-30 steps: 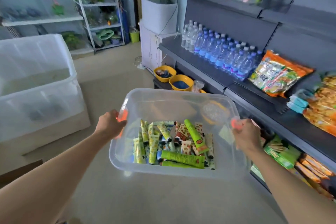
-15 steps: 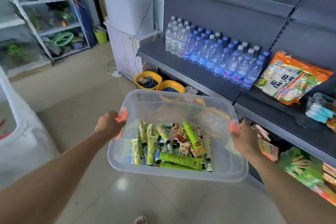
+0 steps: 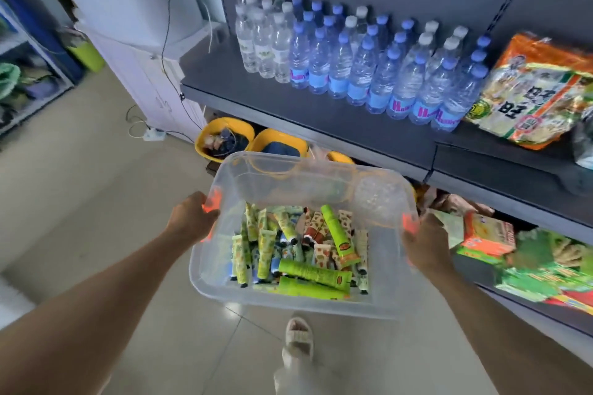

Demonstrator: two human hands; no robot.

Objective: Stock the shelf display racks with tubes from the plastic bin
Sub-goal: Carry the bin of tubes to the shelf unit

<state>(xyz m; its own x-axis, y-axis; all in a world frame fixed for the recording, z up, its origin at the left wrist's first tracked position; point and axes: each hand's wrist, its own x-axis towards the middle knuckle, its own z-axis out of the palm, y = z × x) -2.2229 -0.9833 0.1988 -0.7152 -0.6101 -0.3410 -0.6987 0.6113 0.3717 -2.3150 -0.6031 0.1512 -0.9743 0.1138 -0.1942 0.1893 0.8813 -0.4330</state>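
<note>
You are carrying the clear plastic bin (image 3: 224, 269) in front of the dark shelf (image 3: 321, 112), tubes (image 3: 298, 253) lying heaped inside. Your left hand (image 3: 192, 218) and right hand (image 3: 425, 244) are gripping its orange handles; fingertips are hidden beneath the rim. Water bottles (image 3: 353, 58) are standing above.

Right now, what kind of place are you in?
Probably a small shop: a dark shelf holds rows of water bottles, with snack bags beside them.
</note>
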